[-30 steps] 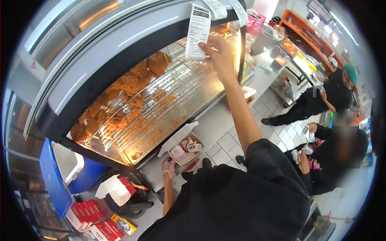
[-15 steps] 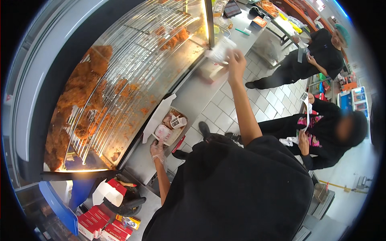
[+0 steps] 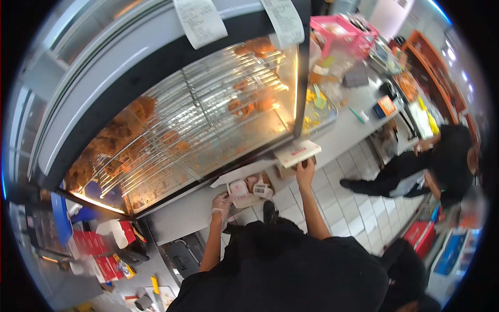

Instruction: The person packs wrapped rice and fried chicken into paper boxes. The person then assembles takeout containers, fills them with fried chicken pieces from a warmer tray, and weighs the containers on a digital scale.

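An open cardboard meal box sits on the narrow steel counter, its white lid folded back toward the warmer. Inside it lie a white paper-wrapped packet and a small white cup, with some food partly hidden behind them. My left hand, in a clear plastic glove, is closed on the box's left end. To the right, a second meal box with its cream lid down stands on the counter. My bare right hand grips its near side, the fingers partly hidden.
A lit glass warmer with fried chicken on racks fills the far left. Receipts hang from its top. A tray with yellow bits lies beyond it. Folded red boxes lie lower left. Two co-workers stand at right.
My right hand no longer holds the white paper slip; it has come down onto the closed box. My left hand stays at the open box. The view has shifted, showing receipts on the warmer.
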The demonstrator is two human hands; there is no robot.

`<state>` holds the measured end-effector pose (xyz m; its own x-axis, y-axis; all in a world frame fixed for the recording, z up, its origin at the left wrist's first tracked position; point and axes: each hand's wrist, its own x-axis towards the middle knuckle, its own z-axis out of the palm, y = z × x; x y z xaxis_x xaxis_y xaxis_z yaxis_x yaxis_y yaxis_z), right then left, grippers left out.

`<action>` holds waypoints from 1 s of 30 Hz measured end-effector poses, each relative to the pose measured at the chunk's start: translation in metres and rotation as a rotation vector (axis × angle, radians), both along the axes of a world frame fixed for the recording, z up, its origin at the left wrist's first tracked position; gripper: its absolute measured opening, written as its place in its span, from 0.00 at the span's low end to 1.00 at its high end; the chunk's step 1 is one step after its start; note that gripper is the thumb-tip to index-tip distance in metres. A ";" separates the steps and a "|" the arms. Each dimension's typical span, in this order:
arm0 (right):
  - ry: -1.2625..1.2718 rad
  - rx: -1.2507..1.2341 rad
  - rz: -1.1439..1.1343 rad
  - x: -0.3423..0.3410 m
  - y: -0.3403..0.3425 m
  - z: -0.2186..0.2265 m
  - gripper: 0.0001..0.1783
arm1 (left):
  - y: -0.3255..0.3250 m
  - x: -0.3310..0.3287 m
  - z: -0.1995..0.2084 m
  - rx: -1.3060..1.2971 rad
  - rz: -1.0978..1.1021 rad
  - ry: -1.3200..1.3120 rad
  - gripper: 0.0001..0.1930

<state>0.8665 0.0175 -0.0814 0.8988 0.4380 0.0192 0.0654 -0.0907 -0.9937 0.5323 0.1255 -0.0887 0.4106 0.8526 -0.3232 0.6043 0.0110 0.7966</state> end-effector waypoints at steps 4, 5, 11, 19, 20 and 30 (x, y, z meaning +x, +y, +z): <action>-0.321 -0.203 0.035 0.009 0.009 -0.006 0.21 | 0.004 0.025 -0.022 -0.119 -0.005 -0.086 0.32; -0.325 -0.245 0.050 0.010 0.006 -0.005 0.20 | 0.003 0.035 -0.025 -0.108 0.020 -0.093 0.32; -0.281 -0.318 0.005 0.042 -0.011 -0.010 0.21 | 0.005 0.096 -0.016 -0.079 -0.138 0.026 0.31; -0.301 0.106 -0.170 0.175 -0.028 -0.060 0.32 | 0.014 0.195 -0.037 -0.015 -0.302 0.066 0.30; -0.131 0.301 -0.129 0.192 -0.037 -0.066 0.32 | 0.015 0.213 -0.051 -0.073 -0.310 0.028 0.32; -0.578 -0.359 -0.382 0.178 -0.016 -0.008 0.27 | -0.011 0.229 -0.022 -0.478 0.148 -0.398 0.36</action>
